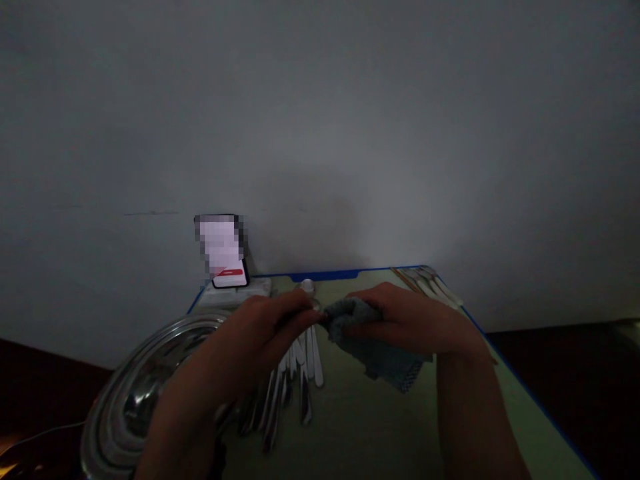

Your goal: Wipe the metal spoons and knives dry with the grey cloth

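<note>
My left hand [270,327] is closed, its fingertips pinched on what looks like a piece of cutlery. Most of that piece is hidden by the fingers and the cloth. My right hand [405,317] grips a bunched grey-green cloth [353,320], which meets the left fingertips. A loose checked corner of the cloth hangs below the right hand. Beneath and behind my left hand, several metal pieces of cutlery [305,397] lie in a loose pile on the table. A spoon bowl [307,288] shows just beyond the left fingers.
The pale green table [370,433] has a blue edge and stands against a grey wall [320,133]. A large shiny metal bowl or lid [120,413] is at left. A phone [227,260] leans upright at the back left. Several light-handled utensils [430,283] lie at the back right.
</note>
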Demonstrator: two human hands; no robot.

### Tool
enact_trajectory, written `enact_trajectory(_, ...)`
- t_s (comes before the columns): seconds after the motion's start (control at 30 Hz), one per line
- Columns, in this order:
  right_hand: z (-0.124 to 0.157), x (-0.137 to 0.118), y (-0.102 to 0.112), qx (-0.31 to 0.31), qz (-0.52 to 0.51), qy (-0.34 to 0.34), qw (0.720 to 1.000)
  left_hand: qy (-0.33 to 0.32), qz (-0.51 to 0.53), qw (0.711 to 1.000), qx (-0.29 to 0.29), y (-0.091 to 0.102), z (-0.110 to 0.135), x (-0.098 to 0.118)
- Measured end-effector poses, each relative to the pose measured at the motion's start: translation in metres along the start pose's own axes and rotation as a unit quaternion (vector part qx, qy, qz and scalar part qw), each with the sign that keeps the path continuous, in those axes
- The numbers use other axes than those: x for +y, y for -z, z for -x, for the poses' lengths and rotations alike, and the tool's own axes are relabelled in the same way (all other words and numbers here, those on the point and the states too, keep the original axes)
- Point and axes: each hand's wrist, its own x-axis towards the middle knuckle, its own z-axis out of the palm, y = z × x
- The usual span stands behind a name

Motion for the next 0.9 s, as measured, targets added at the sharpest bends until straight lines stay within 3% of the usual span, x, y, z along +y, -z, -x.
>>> enact_trajectory(0.17, 0.006, 0.007, 0.006, 0.037, -0.006, -0.022, 0.999, 0.044, 0.016, 0.996, 0.072, 0.016, 0.009, -0.016)
enact_trajectory(0.23, 0.005, 0.009, 0.006, 0.097, -0.013, -0.014, 0.995, 0.059, 0.018, 0.992, 0.112, 0.02, 0.012, -0.017)
enact_trajectory(0.3, 0.0, 0.009, 0.004, 0.2, -0.044, -0.002, 0.979, 0.082, 0.022, 0.984, 0.158, 0.021, 0.012, -0.017)
enact_trajectory(0.37, -0.009, 0.008, -0.001, 0.338, -0.109, 0.015, 0.935, 0.095, 0.031, 0.981, 0.166, 0.019, 0.01, -0.015)
enact_trajectory(0.4, -0.015, 0.007, -0.005, 0.409, -0.152, 0.027, 0.899, 0.09, 0.038, 0.985, 0.145, 0.016, 0.008, -0.014)
enact_trajectory(0.5, -0.035, 0.004, -0.017, 0.56, -0.307, 0.058, 0.767, 0.057, 0.049, 0.997, 0.023, 0.003, -0.001, -0.009)
enact_trajectory(0.57, -0.047, 0.005, -0.023, 0.59, -0.429, 0.05, 0.682, 0.057, 0.023, 0.998, -0.027, -0.009, -0.006, -0.003)
enact_trajectory(0.67, -0.058, 0.008, -0.028, 0.561, -0.563, 0.045, 0.605, 0.044, -0.005, 0.998, -0.04, -0.025, -0.011, 0.006)
enact_trajectory(0.77, -0.06, 0.011, -0.028, 0.519, -0.634, 0.035, 0.572, 0.046, 0.0, 0.997, -0.059, -0.032, -0.012, 0.009)
enact_trajectory(0.9, -0.06, 0.009, -0.026, 0.492, -0.651, 0.033, 0.577, 0.041, 0.004, 0.998, -0.056, -0.026, -0.009, 0.006)
